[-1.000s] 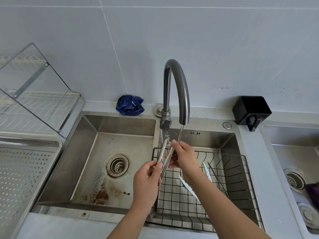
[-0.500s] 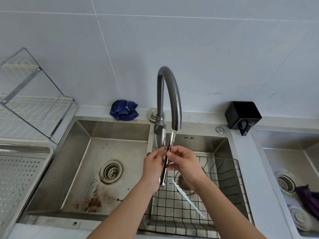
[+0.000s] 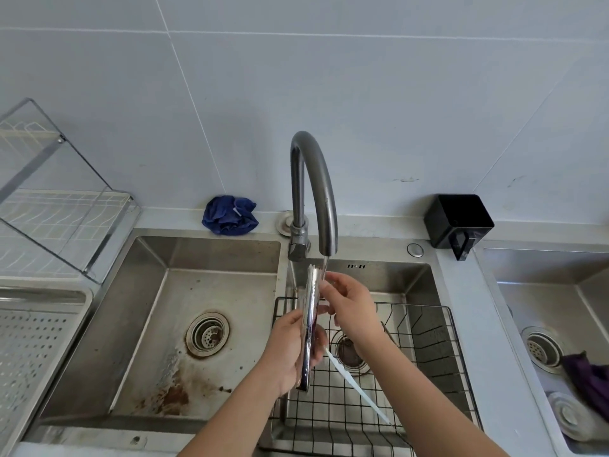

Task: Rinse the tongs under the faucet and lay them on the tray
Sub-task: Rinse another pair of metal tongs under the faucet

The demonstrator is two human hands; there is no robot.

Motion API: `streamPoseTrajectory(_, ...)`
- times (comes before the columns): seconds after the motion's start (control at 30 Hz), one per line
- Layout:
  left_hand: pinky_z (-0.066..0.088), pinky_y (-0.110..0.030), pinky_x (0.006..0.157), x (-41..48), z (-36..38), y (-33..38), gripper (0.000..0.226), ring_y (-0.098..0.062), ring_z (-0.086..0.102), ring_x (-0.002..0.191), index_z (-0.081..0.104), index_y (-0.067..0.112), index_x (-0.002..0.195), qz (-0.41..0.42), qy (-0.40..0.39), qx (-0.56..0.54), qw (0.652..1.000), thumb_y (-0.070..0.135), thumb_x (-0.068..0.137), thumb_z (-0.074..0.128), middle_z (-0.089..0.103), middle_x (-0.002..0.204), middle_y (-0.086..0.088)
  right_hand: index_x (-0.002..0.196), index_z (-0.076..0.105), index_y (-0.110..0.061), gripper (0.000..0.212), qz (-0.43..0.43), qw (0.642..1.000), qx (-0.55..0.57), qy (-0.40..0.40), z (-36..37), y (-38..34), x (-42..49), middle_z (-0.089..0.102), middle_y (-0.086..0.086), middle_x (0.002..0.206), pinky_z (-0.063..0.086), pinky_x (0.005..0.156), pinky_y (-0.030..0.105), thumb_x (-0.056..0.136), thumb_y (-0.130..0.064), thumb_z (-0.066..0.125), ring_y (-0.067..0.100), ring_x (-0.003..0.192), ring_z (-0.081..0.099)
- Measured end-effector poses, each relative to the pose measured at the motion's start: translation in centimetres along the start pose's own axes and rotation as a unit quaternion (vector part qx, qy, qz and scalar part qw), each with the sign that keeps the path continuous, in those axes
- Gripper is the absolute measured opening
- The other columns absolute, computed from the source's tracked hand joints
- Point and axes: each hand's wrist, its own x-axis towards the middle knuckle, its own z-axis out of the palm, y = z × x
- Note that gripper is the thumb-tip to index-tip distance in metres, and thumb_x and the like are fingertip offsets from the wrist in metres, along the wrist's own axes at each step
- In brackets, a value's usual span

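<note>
At the far left the perforated tray sits beside the sink, well apart from the work, with a wire dish rack above it. Next comes the stained left basin, then the left hand, wrapped around the lower, hinge end of the tongs with fingers curled closed on the metal. The tongs stand nearly upright, arms pressed together, their scalloped tips just under the spout of the faucet, where a thin stream runs onto them. To the right, the right hand pinches the upper part of the tongs between fingertips and thumb, apparently rubbing the wet blades. Below both hands a wire basket lines the right basin, with a white strip lying in it. The tongs look like stiff, polished steel: light, rigid and not fragile, but likely slick while wet, and springy enough to pop open if released. The safer hold is probably the one at the hinge end, a full wrap, keeping both arms squeezed shut for the carry leftward to the tray.
</note>
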Motion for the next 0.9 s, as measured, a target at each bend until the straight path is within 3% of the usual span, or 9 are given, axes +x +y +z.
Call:
streamPoseTrajectory(0.17, 0.048, -0.032, 0.05, -1.5, -2.5, -0.1, 0.061, -0.028, 0.063, 0.062, 0.065, 0.018, 0.128, 0.007, -0.086, -0.021, 0.996, 0.064, 0.099, 0.037, 0.07, 0.092, -0.02, 0.084, 0.076, -0.02, 0.014, -0.003, 0.998, -0.055, 0.034, 0.9, 0.3, 0.4, 0.073, -0.008, 0.066, 0.047, 0.05, 0.018, 0.096, -0.02, 0.067, 0.002, 0.054, 0.06)
streamPoseTrajectory(0.23, 0.049, -0.033, 0.053, -2.2, -3.2, -0.4, 0.063, -0.024, 0.062, 0.069, 0.06, 0.025, 0.134, 0.041, -0.094, 0.029, 0.994, 0.068, 0.089, 0.053, 0.07, 0.099, -0.014, 0.08, 0.073, -0.018, 0.019, 0.008, 0.998, -0.055, 0.034, 1.1, 0.5, 0.3, 0.068, -0.005, 0.061, 0.047, 0.048, 0.022, 0.096, -0.018, 0.065, 0.007, 0.053, 0.058)
streamPoseTrajectory(0.33, 0.042, -0.03, 0.046, -2.8, -3.5, -0.9, 0.064, -0.019, 0.056, 0.063, 0.06, 0.028, 0.134, 0.08, -0.06, 0.087, 0.991, 0.042, 0.075, 0.081, 0.066, 0.094, -0.012, 0.082, 0.073, -0.015, 0.019, 0.022, 1.0, -0.012, 0.014, 1.4, 0.4, 0.2, 0.069, 0.0, 0.064, 0.052, 0.051, 0.028, 0.098, -0.016, 0.062, 0.014, 0.057, 0.063)
streamPoseTrajectory(0.43, 0.038, -0.028, 0.043, -3.3, -3.3, -0.9, 0.05, -0.019, 0.05, 0.059, 0.067, 0.035, 0.123, 0.099, -0.059, 0.089, 0.989, 0.032, 0.075, 0.08, 0.058, 0.086, -0.014, 0.077, 0.069, -0.008, 0.033, 0.025, 0.999, 0.035, 0.015, 1.9, -0.2, 0.2, 0.064, 0.004, 0.062, 0.051, 0.047, 0.028, 0.101, -0.029, 0.061, 0.015, 0.054, 0.06)
streamPoseTrajectory(0.5, 0.038, -0.028, 0.043, -3.5, -3.4, -1.0, 0.052, -0.019, 0.05, 0.058, 0.065, 0.031, 0.126, 0.103, -0.055, 0.106, 0.988, 0.027, 0.077, 0.08, 0.057, 0.08, -0.01, 0.075, 0.064, 0.0, 0.042, 0.019, 0.999, 0.026, 0.027, 2.1, -0.3, 0.3, 0.06, 0.006, 0.058, 0.048, 0.044, 0.028, 0.103, -0.03, 0.059, 0.016, 0.05, 0.056)
streamPoseTrajectory(0.6, 0.039, -0.028, 0.044, -3.5, -3.7, -1.3, 0.054, -0.017, 0.051, 0.059, 0.06, 0.015, 0.13, 0.091, -0.028, 0.134, 0.986, 0.012, 0.08, 0.079, 0.062, 0.081, -0.004, 0.079, 0.067, 0.002, 0.031, 0.018, 0.999, 0.022, 0.027, 2.0, -0.2, 0.4, 0.061, 0.008, 0.06, 0.048, 0.046, 0.029, 0.101, -0.02, 0.061, 0.018, 0.052, 0.056)
streamPoseTrajectory(0.7, 0.036, -0.027, 0.042, -3.8, -3.8, -1.3, 0.033, -0.019, 0.049, 0.056, 0.068, 0.013, 0.11, 0.091, -0.044, 0.124, 0.987, 0.001, 0.08, 0.076, 0.06, 0.082, -0.008, 0.079, 0.072, -0.007, 0.02, 0.024, 0.999, 0.023, 0.008, 1.8, 0.1, 0.4, 0.063, 0.004, 0.06, 0.05, 0.048, 0.028, 0.096, -0.012, 0.063, 0.016, 0.054, 0.058)
streamPoseTrajectory(0.8, 0.034, -0.026, 0.04, -4.1, -3.5, -1.2, 0.023, -0.02, 0.049, 0.056, 0.067, 0.003, 0.097, 0.066, -0.046, 0.099, 0.992, 0.003, 0.075, 0.072, 0.059, 0.08, -0.013, 0.08, 0.074, -0.011, 0.019, 0.031, 0.999, 0.033, -0.008, 1.6, 0.5, 0.3, 0.065, 0.001, 0.06, 0.052, 0.05, 0.027, 0.096, -0.009, 0.064, 0.015, 0.054, 0.06)
streamPoseTrajectory(0.9, 0.035, -0.027, 0.041, -4.0, -3.2, -1.1, 0.035, -0.022, 0.048, 0.051, 0.06, -0.007, 0.102, 0.028, -0.033, 0.072, 0.996, 0.009, 0.071, 0.065, 0.056, 0.072, -0.019, 0.085, 0.077, -0.014, 0.019, 0.031, 0.998, 0.045, -0.007, 1.6, 0.7, 0.4, 0.065, 0.001, 0.061, 0.054, 0.051, 0.027, 0.097, -0.01, 0.062, 0.014, 0.056, 0.06)
